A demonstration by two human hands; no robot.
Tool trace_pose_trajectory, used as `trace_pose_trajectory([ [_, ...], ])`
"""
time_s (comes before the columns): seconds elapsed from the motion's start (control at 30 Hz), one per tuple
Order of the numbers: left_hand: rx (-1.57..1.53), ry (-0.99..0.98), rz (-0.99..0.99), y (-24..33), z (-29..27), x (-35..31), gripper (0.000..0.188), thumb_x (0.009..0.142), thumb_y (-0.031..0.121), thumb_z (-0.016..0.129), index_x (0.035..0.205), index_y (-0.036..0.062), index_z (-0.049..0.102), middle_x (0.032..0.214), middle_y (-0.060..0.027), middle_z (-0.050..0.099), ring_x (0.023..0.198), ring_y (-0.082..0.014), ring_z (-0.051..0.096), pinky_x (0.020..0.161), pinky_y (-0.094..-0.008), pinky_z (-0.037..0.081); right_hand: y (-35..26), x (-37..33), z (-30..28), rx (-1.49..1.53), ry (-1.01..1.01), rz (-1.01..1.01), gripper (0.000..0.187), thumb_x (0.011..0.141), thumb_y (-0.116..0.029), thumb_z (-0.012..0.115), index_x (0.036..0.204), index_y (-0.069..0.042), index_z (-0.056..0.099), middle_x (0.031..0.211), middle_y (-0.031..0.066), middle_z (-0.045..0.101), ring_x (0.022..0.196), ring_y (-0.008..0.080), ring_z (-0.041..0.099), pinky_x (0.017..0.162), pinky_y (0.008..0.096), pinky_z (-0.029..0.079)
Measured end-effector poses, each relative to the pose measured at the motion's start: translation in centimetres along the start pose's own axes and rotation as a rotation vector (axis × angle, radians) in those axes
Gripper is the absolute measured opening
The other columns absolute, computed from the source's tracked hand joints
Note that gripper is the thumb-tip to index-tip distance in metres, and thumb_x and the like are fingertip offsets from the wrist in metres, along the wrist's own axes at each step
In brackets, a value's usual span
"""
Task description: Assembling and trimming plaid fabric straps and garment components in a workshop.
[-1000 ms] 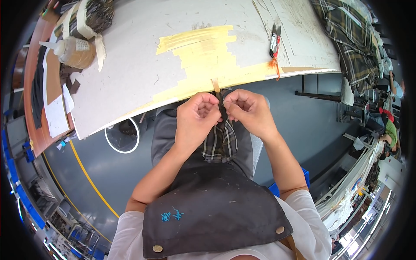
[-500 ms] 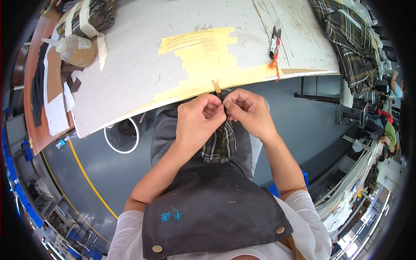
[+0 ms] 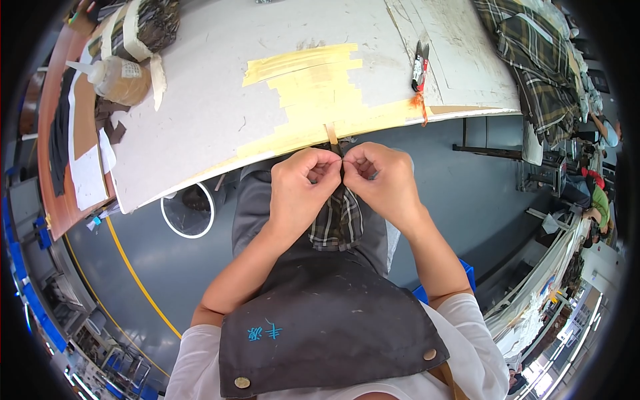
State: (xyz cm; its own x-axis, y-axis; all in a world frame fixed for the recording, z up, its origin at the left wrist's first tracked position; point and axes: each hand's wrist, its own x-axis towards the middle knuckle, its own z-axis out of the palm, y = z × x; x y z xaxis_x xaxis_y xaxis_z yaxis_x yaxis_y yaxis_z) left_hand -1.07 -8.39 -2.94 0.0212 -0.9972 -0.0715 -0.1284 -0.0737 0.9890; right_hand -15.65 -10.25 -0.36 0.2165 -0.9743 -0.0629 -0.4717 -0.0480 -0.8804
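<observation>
My left hand point(image 3: 301, 187) and my right hand point(image 3: 383, 180) meet just below the table's front edge, thumbs and forefingers pinched tip to tip. Whatever thin thing lies between the fingertips is too small to make out. Beneath them hangs a dark plaid cloth piece point(image 3: 339, 223) with pale lines, over my lap. Its narrow dark upper part runs up behind the fingers towards a tan strip point(image 3: 331, 135) that sticks out over the table edge.
Yellow tape covers part of the grey tabletop point(image 3: 207, 87). Red-handled snips point(image 3: 419, 70) lie at the right, a squeeze bottle point(image 3: 120, 79) and a strapped bundle point(image 3: 157, 27) at the left. Plaid cloth point(image 3: 533, 67) piles up far right. A white-rimmed bin point(image 3: 211, 215) stands below.
My hands have drawn slightly apart, the right one tilting so that its fingertips meet the left's in a pinch. The plaid cloth has hardly moved.
</observation>
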Motion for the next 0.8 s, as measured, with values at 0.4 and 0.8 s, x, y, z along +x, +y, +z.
trace_pose_trajectory([
  [0.4, 0.091, -0.006, 0.038, 0.4, 0.2, 0.1, 0.004, 0.078, 0.000, 0.060, 0.081, -0.0027, 0.059, 0.070, -0.0036, 0.062, 0.062, -0.0072, 0.059, 0.058, -0.0204, 0.048, 1.8, -0.1, 0.5, 0.279, -0.011, 0.188, 0.003, 0.074, -0.002, 0.061, 0.074, 0.000, 0.059, 0.065, 0.0015, 0.061, 0.056, 0.0028, 0.051, 0.052, 0.0193, 0.043],
  [0.8, 0.064, 0.011, -0.020, 0.8, 0.3, 0.3, 0.003, 0.074, 0.001, 0.064, 0.075, -0.0011, 0.061, 0.064, -0.0013, 0.061, 0.057, -0.0038, 0.056, 0.053, -0.0176, 0.045, 1.9, 0.0, 0.1, 0.298, -0.126, 0.255, 0.005, 0.079, 0.005, 0.055, 0.083, 0.003, 0.056, 0.075, 0.0020, 0.058, 0.063, 0.0057, 0.055, 0.056, 0.0192, 0.047],
])
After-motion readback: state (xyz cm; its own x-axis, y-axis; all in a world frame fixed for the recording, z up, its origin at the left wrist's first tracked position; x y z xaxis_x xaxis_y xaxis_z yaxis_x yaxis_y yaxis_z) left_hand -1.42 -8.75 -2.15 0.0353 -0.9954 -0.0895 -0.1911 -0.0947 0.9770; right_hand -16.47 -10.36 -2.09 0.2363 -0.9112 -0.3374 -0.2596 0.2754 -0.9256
